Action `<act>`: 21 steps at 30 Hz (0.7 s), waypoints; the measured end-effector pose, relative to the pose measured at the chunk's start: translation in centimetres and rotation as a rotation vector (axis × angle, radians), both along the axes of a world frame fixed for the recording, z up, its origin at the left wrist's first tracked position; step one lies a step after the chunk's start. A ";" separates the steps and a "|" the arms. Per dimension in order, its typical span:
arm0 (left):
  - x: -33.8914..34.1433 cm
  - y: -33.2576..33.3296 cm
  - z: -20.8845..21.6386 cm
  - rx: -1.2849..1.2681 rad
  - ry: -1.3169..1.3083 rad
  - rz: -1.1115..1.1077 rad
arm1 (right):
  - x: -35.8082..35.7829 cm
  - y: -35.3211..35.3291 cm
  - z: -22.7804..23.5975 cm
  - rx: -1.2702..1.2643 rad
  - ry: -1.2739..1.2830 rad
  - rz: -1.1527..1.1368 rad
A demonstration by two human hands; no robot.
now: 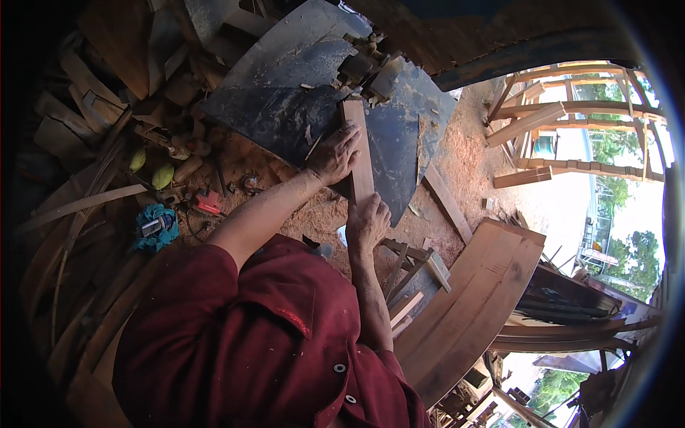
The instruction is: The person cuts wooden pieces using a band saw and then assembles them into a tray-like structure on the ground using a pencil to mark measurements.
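Note:
A long, narrow reddish-brown wooden board [362, 178] lies over a dark metal machine table [278, 114], its far end close to a block-like machine part [367, 75]. My left hand [334, 154] is closed over the board's left side, about midway along, fingers across its top. At the near end, my right hand [369, 222] grips the same board, with its fingers over the top face. The board's underside and the parts of my hands beneath it are hidden.
Sawdust and shavings cover the ground around the table. At the left are heaped wood offcuts [93, 107], a red power tool [207, 202], a blue cloth [158, 227] and green fruits [163, 176]. Wide planks [471, 299] lie at right, with a timber frame [578, 108] beyond.

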State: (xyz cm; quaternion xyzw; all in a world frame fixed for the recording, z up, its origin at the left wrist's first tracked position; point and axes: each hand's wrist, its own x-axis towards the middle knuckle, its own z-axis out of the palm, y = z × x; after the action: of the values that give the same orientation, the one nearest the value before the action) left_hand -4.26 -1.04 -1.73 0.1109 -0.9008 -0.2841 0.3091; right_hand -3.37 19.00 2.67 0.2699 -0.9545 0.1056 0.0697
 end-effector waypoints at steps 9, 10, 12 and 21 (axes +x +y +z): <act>0.4 -0.4 0.1 -0.003 0.015 -0.011 | 1.6 -1.1 -0.2 -0.089 -0.079 -0.045; 0.4 -0.4 0.1 -0.012 0.016 -0.014 | 1.7 -1.2 -0.1 -0.089 -0.080 -0.048; 0.6 -0.7 0.2 -0.005 0.016 -0.021 | 1.9 -1.5 0.2 -0.094 -0.109 -0.071; 1.1 -1.0 0.0 0.024 0.019 -0.044 | 3.1 -2.1 0.4 -0.096 -0.110 -0.062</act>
State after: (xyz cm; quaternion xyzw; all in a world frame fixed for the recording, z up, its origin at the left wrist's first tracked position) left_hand -3.13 -2.05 -1.77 0.0920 -0.8966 -0.3028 0.3098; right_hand -0.22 16.91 3.02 0.2302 -0.9587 0.1638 0.0330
